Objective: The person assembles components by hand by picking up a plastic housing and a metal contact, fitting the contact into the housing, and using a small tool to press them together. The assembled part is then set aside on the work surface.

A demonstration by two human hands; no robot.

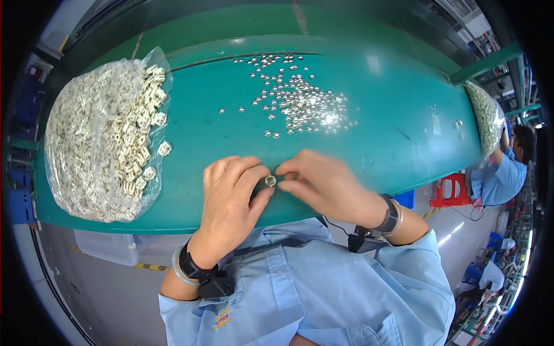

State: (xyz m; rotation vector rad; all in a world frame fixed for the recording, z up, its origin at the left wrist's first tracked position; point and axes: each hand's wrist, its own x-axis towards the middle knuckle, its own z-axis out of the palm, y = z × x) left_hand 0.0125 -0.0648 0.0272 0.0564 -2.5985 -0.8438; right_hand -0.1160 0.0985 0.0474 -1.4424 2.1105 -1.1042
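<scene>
Head: left hand (231, 193) fingers grasp silver ring-shaped piece (270, 181), surface's (202, 132) 6 o'clock side; right hand (332, 184) fingers beside it, grip can't tell. Probably mid-piece; left: round silver pieces (306, 104), 1 o'clock; bagged cream plastic parts (135, 138), 9 o'clock.

Held piece (270, 181), small scattered pieces (303, 107) — glossy, metallic; bag (103, 109) — crinkled clear plastic; shirt (254, 294) matt cloth.

The left forearm (179, 286) rises from below and the right forearm (412, 227) angles in from the right, bringing both hands close together in front of the body. The left hand (231, 193), back upward, curls its fingers and grips between thumb and forefinger. Facing it, the slightly blurred right hand (332, 185) holds thumb and forefinger narrowly apart.
</scene>
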